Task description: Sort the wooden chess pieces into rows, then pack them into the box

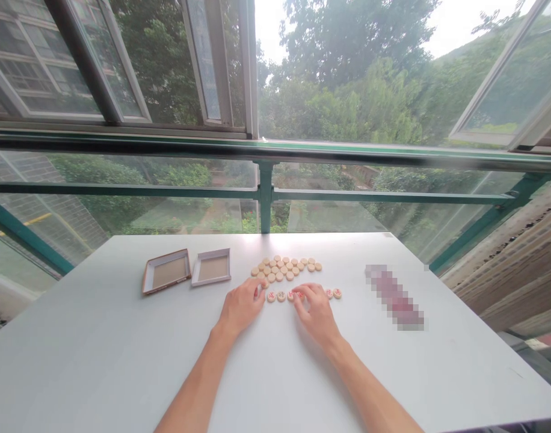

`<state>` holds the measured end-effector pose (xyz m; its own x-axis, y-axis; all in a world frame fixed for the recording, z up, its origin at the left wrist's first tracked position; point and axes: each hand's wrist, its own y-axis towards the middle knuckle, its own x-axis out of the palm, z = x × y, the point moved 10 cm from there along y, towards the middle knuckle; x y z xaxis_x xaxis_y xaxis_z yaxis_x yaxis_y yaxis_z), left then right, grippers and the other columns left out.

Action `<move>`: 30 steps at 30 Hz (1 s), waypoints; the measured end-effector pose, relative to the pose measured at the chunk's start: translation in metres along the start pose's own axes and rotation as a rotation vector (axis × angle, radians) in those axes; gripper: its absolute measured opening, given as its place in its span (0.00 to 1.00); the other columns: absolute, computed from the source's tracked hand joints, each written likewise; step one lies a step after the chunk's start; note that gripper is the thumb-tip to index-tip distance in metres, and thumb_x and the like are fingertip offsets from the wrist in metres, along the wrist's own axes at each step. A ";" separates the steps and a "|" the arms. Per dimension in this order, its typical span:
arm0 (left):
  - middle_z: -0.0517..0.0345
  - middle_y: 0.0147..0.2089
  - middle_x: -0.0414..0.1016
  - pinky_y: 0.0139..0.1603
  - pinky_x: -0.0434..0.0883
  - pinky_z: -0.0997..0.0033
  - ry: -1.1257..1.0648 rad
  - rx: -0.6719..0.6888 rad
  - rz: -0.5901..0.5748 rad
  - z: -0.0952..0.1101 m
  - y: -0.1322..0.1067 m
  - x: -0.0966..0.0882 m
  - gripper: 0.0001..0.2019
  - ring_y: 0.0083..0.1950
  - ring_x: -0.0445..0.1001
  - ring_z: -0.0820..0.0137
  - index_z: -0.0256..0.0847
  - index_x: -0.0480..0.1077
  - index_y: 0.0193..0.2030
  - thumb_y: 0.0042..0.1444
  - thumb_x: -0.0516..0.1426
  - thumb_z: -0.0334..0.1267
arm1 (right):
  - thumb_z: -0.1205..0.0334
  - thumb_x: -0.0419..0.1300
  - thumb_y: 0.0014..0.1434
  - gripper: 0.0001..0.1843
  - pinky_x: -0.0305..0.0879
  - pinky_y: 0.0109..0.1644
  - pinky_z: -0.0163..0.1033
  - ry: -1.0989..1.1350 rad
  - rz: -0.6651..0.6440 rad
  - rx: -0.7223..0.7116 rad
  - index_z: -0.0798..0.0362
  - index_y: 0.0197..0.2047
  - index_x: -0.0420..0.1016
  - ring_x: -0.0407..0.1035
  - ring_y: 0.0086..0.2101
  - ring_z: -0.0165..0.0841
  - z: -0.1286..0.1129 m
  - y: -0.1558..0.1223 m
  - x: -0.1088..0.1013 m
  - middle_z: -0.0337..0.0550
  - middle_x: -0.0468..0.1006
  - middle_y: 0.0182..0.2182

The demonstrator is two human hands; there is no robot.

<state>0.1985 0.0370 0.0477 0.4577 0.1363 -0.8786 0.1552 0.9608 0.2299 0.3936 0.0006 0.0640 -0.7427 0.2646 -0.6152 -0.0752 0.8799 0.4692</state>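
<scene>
Several round wooden xiangqi pieces (279, 276) lie in a close cluster, their upper faces plain. Nearer to me runs a row of pieces with mostly red characters (270, 296), partly hidden by my right hand (319, 310). That hand is open, its fingers curved over the middle of the row and its thumb apart from them. At the cluster's front left corner, my left hand (243, 304) has its thumb and fingertips closed at one plain piece (264, 284).
On the white table (144, 373), a shallow box half (167, 272) and a second one (211, 267) stand at the left. A blurred-out reddish item (395, 297) lies at the right. A green railing (265, 195) and windows rise behind the far edge.
</scene>
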 end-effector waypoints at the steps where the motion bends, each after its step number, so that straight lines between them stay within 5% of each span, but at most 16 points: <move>1: 0.61 0.38 0.76 0.37 0.65 0.73 0.016 0.002 0.006 0.000 0.000 -0.001 0.13 0.37 0.75 0.68 0.51 0.72 0.54 0.63 0.55 0.38 | 0.63 0.55 0.66 0.10 0.68 0.44 0.45 -0.001 -0.001 -0.001 0.48 0.42 0.79 0.70 0.44 0.43 0.000 0.000 0.000 0.47 0.78 0.40; 7: 0.55 0.47 0.77 0.42 0.67 0.68 0.144 0.025 -0.060 0.004 -0.001 0.010 0.19 0.43 0.77 0.64 0.56 0.66 0.64 0.68 0.50 0.40 | 0.63 0.55 0.66 0.10 0.67 0.48 0.46 0.007 0.002 -0.009 0.49 0.41 0.79 0.70 0.44 0.42 -0.002 0.001 0.001 0.46 0.78 0.39; 22: 0.57 0.46 0.77 0.42 0.68 0.70 -0.055 0.024 -0.022 -0.002 -0.001 0.003 0.14 0.41 0.76 0.67 0.47 0.71 0.56 0.65 0.53 0.39 | 0.62 0.55 0.67 0.09 0.69 0.43 0.45 0.063 0.037 -0.015 0.48 0.42 0.78 0.70 0.42 0.41 -0.003 -0.001 -0.002 0.47 0.77 0.39; 30: 0.55 0.45 0.74 0.42 0.69 0.69 -0.036 0.001 -0.021 -0.005 -0.001 0.003 0.11 0.43 0.76 0.66 0.45 0.70 0.52 0.64 0.54 0.40 | 0.67 0.53 0.65 0.11 0.67 0.36 0.39 0.186 0.018 -0.129 0.49 0.45 0.75 0.70 0.34 0.35 -0.022 -0.008 0.010 0.42 0.75 0.32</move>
<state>0.1950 0.0376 0.0426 0.4857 0.1069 -0.8676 0.1659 0.9632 0.2116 0.3726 -0.0124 0.0681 -0.8535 0.1917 -0.4845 -0.1367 0.8149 0.5633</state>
